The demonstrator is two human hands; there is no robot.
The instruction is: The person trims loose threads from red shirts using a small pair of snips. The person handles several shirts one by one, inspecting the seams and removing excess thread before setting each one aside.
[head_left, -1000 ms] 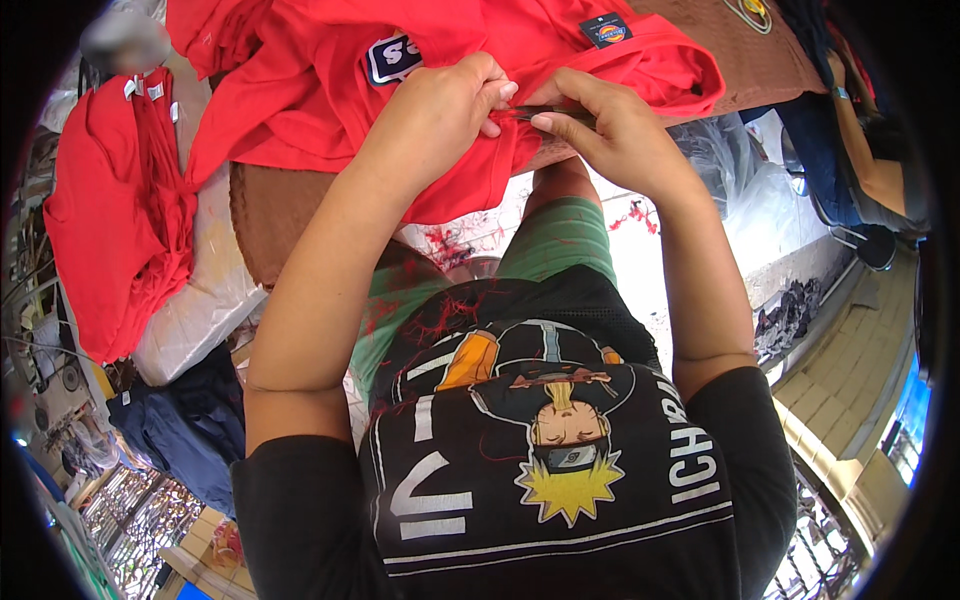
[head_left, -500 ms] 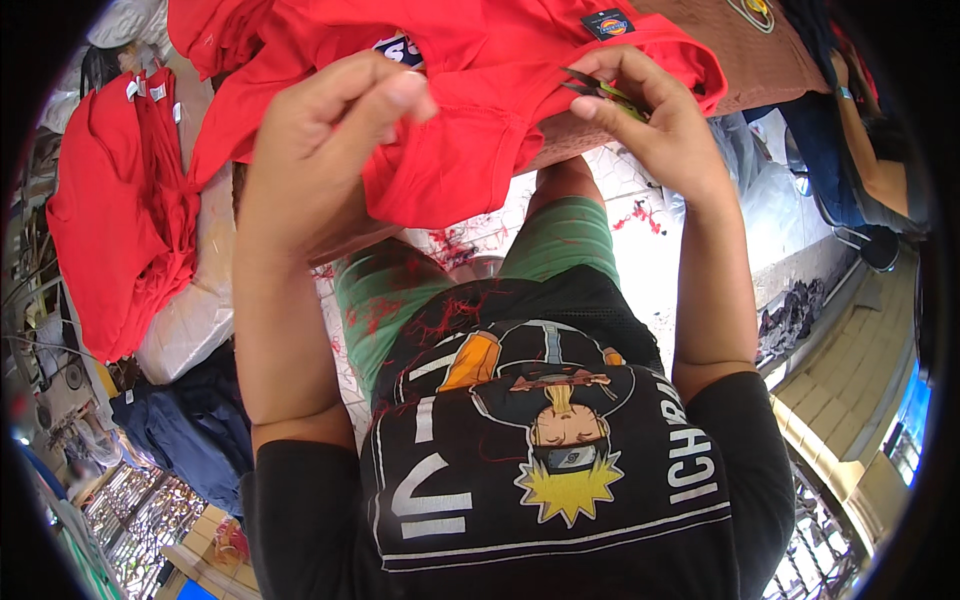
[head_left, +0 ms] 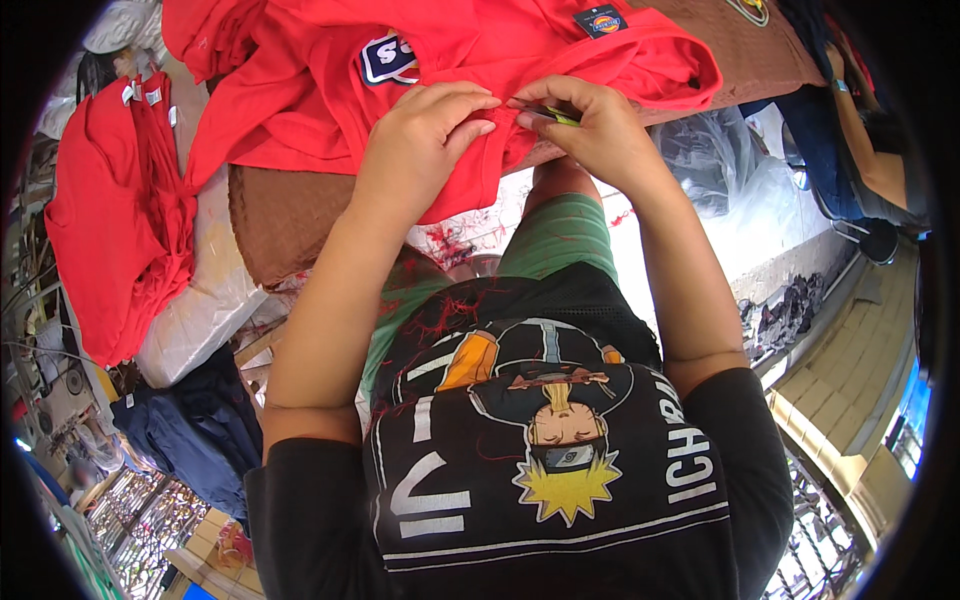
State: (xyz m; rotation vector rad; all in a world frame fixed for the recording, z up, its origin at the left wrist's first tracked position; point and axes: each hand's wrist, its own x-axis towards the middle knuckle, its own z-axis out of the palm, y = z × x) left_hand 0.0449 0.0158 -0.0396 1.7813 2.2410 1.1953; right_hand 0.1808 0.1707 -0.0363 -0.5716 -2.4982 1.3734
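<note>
A red garment (head_left: 300, 110) with sewn patches lies spread over a brown table (head_left: 290, 215) in front of me. My left hand (head_left: 420, 150) pinches its lower edge, fingers pressed on the cloth. Close beside it, my right hand (head_left: 590, 125) grips the same edge and also holds a small green-yellow tool (head_left: 560, 115) between thumb and fingers. The two hands almost touch. Red thread scraps lie on my black shirt and green shorts below.
Another red garment (head_left: 110, 230) hangs at the left over a white plastic bag (head_left: 200, 310). Dark blue clothes (head_left: 200, 430) lie at lower left. Clear plastic wrap (head_left: 720, 170) sits at right. Another person's arm (head_left: 870, 130) shows at the far right edge.
My left hand was lifted off to the left half a second ago; it has come back beside my right hand on the garment's edge, much as a second ago.
</note>
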